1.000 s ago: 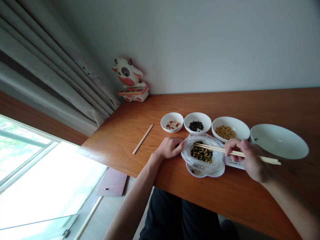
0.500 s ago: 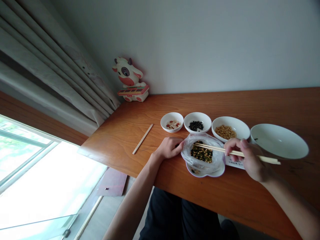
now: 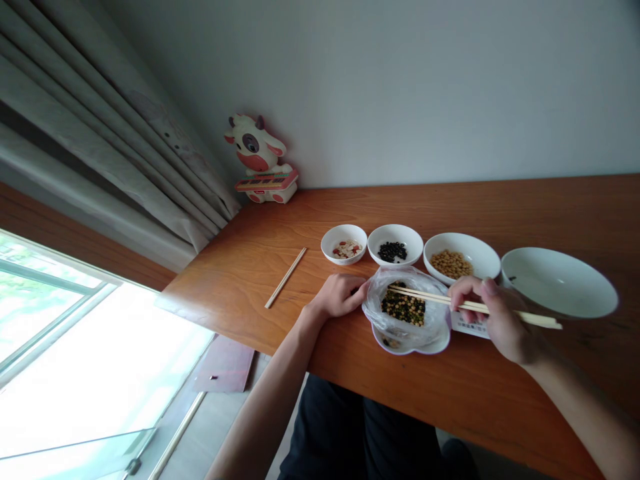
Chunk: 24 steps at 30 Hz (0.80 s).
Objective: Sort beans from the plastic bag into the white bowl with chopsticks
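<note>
Little had moved since the earlier frame: the right hand [image 3: 500,320] and the left hand [image 3: 340,297] sat almost exactly where they had been. The right fingers pinched a pair of wooden chopsticks [image 3: 475,305] from above, reaching leftward so that the tips lay over the clear plastic bag [image 3: 406,332]; whether the tips were pressed together or slightly spread could not be told. The bag lay right of centre on a white scalloped plate [image 3: 430,347], with mixed green and black beans [image 3: 403,308] at its middle. The curled left hand lay against the bag's left edge, apparently steadying it, though any pinch on the plastic was unclear. Above stood a row of bowls: a small white bowl [image 3: 331,245], a black-bean bowl [image 3: 395,230], a soybean bowl [image 3: 483,248] and a wide white bowl [image 3: 560,283]. A loose pair of chopsticks [image 3: 285,278] lay left on the wooden table [image 3: 550,213].
</note>
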Motion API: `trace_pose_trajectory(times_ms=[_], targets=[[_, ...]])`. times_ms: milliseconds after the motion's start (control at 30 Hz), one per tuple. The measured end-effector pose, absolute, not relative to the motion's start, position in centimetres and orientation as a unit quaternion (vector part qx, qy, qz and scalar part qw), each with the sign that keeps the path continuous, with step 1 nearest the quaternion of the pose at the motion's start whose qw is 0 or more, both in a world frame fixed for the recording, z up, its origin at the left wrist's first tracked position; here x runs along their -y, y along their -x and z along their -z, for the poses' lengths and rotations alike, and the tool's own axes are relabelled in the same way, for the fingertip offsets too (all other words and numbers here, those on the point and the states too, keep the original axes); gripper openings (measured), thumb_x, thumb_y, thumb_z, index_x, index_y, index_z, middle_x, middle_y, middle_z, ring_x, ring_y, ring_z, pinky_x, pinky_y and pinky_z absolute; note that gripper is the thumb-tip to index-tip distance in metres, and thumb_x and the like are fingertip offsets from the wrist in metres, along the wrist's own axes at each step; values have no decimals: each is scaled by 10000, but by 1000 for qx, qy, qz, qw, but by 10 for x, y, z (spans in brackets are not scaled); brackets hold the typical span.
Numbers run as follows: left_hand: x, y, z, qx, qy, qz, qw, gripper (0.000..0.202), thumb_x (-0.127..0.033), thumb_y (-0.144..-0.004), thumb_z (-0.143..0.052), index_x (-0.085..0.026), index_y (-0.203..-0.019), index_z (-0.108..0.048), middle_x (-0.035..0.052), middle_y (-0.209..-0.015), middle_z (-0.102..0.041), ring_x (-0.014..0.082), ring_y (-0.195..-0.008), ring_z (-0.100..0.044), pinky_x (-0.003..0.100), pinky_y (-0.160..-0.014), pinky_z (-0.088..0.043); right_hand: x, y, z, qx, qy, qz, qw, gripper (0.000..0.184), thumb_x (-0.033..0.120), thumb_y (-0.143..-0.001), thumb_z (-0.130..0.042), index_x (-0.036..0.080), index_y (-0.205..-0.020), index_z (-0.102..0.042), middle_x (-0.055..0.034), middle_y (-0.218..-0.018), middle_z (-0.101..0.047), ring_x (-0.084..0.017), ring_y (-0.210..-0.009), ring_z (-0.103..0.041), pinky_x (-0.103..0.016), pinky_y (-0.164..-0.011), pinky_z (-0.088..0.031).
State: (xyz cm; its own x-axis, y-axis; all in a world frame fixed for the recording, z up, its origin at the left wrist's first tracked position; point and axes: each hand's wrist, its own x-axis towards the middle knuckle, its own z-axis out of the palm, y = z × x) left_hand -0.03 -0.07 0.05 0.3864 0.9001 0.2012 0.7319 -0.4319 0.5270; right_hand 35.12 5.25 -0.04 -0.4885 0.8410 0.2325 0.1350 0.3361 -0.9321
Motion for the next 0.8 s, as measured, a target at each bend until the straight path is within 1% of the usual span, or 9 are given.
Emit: trace_pose_trajectory(times_ms=[100,267,367,467,567,700,800], targets=[[1,0,-1,-505,-812,-230,181,597,-532,-1165,-297,-181,-748,-541,41,-710,-613,149,-631,-500,284,-658,-370,-52,-352,0,717,328,-490,372,679,659,-1102,-225,266,-830,-708,-53,-790,-653,-208,-622,-527,-390,-608,-423],[1,0,-1,-505,-813,-228,180,606,-538,-1164,-288,-179,-747,-541,41,-710,-610,147,-633,-495,282,-658,-368,-48,-349,-7,703,301,-515,386,812,735,-1066,-64,261,-827,-679,-45,-807,-605,-202,-630,-490,-387,-614,-412],[1,0,-2,-501,-814,-232,181,592,-519,-1166,-298,-179,-741,-531,39,-703,-599,144,-628,-485,282,-654,-361,-48,-349,-6,707,302,-511,385,817,744,-1060,-54,260,-841,-674,-44,-808,-599,-203,-631,-488,-389,-619,-411],[1,-1,-2,-500,-814,-233,183,590,-517,-1165,-302,-178,-741,-532,39,-701,-595,144,-628,-484,279,-657,-367,-50,-352,0,720,315,-496,368,775,711,-1080,-86,263,-863,-680,-50,-829,-628,-209,-645,-513,-398,-635,-417],[1,-1,-4,-500,-812,-233,191,586,-521,-1163,-310,-177,-743,-530,32,-694,-587,138,-618,-467,274,-645,-362,-51,-354,3,733,327,-475,361,699,658,-1109,-168,264,-866,-691,-50,-828,-651,-205,-632,-533,-393,-628,-419],[2,-1,-5,-500,-809,-238,196,562,-504,-1163,-332,-177,-743,-512,17,-683,-573,128,-605,-442,266,-636,-348,-47,-352,-4,743,341,-447,364,578,567,-1139,-288,260,-873,-699,-34,-747,-626,-195,-631,-546,-375,-631,-432],[2,-1,-5,-500,-809,-239,195,558,-497,-1163,-334,-178,-743,-514,18,-687,-577,129,-608,-446,268,-637,-348,-44,-349,-11,745,344,-432,373,553,540,-1145,-325,252,-856,-698,-26,-686,-601,-188,-618,-542,-358,-612,-430]])
